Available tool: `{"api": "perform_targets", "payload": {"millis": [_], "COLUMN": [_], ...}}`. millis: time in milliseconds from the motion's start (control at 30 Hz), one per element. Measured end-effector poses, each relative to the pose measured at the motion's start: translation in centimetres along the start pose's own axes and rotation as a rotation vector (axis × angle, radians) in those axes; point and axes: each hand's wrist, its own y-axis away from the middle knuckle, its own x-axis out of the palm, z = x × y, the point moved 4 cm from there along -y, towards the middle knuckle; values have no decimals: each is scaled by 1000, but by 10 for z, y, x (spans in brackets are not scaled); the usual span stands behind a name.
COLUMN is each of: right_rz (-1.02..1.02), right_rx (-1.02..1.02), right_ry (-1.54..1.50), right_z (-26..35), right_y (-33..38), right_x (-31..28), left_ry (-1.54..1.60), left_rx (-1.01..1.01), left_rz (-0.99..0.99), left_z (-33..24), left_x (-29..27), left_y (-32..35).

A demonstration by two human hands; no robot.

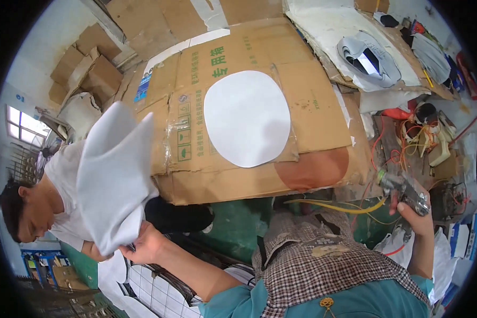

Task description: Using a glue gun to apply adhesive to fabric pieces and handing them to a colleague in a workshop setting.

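Note:
My left hand is closed on the lower end of a floppy white sheet, which stands up in folds left of the cardboard-covered table. At the right, my right hand grips a metal spray gun with a yellow hose trailing from it. A white oval sheet piece lies flat on the cardboard, apart from both hands. Near the cardboard's front edge is a reddish-brown rounded patch.
Another person is close on my left, a hand by the sheet's lower end. A grey fabric roll lies on white sheets at the back right. Tangled cords fill the right side. Cardboard boxes stand at the back left.

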Motion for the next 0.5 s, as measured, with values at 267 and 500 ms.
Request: {"api": "perform_targets", "payload": {"millis": [267, 500], "right_rz": [-153, 161], "right_rx": [-36, 3], "right_ry": [60, 112], "right_z": [5, 3], "right_y": [12, 19], "right_x": [3, 10], "left_ry": [76, -287], "left_rx": [-240, -361], "left_rz": [-142, -312], "left_z": [34, 86], "left_x": [-73, -143], "left_y": [0, 6]}}
